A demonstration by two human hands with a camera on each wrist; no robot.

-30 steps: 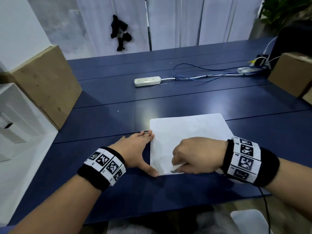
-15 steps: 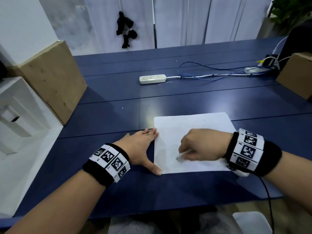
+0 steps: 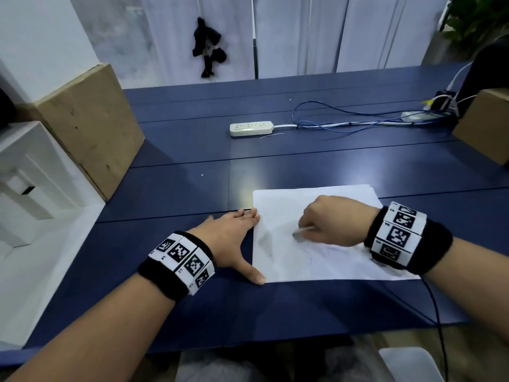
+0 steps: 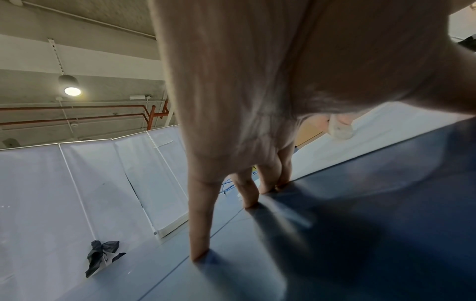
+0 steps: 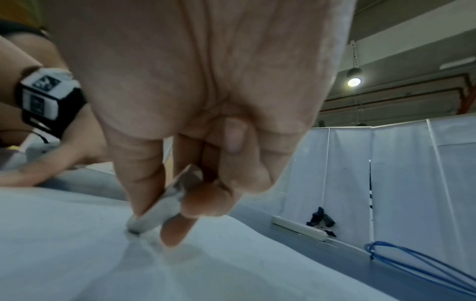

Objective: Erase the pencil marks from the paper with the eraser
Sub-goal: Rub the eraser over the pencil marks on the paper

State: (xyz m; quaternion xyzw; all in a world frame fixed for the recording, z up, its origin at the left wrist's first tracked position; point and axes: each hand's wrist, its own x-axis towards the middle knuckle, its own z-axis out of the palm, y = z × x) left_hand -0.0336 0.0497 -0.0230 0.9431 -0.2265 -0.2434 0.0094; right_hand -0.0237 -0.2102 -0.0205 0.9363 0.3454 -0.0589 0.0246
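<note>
White partition panels (image 3: 297, 34) stand behind a dark blue desk (image 3: 176, 194) bearing a power strip (image 3: 251, 128). Paper (image 3: 286, 260) lies flat near the desk's front edge. Left hand (image 3: 230, 238), fingers straight and spread, rests on the desk touching the sheet's left edge. Right hand (image 3: 336, 220) pinches the eraser (image 5: 159, 205) between curled fingers (image 5: 139, 179), its tip on the paper.

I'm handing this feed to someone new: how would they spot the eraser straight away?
Start at the blue table and find the white paper near its front edge. The right hand is curled over the sheet; the eraser is the thin pale slab pinched in its fingers, its darkened tip touching the paper, the only thing on the sheet besides the hands.
</note>
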